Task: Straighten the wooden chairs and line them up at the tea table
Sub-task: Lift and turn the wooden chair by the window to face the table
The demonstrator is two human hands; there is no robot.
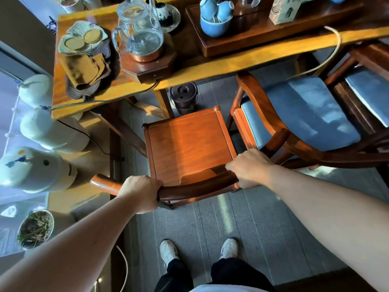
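Note:
A bare wooden chair [189, 144] stands in front of me, its seat facing the tea table [221, 64]. My left hand [140, 193] grips the left part of its curved top rail. My right hand [249, 167] grips the right part of the same rail. To the right stands a second wooden chair [303, 114] with a blue cushion, its back rail touching or nearly touching my right hand. A third cushioned chair [370, 89] shows at the far right edge, partly cut off.
The table carries a glass kettle [139, 30] on a wooden base, blue cups [214, 15] on a tray, and a box. A dark bin [183, 98] sits under the table. White ceramic jars [35, 167] and a cable lie left. My feet stand on grey carpet [231, 224].

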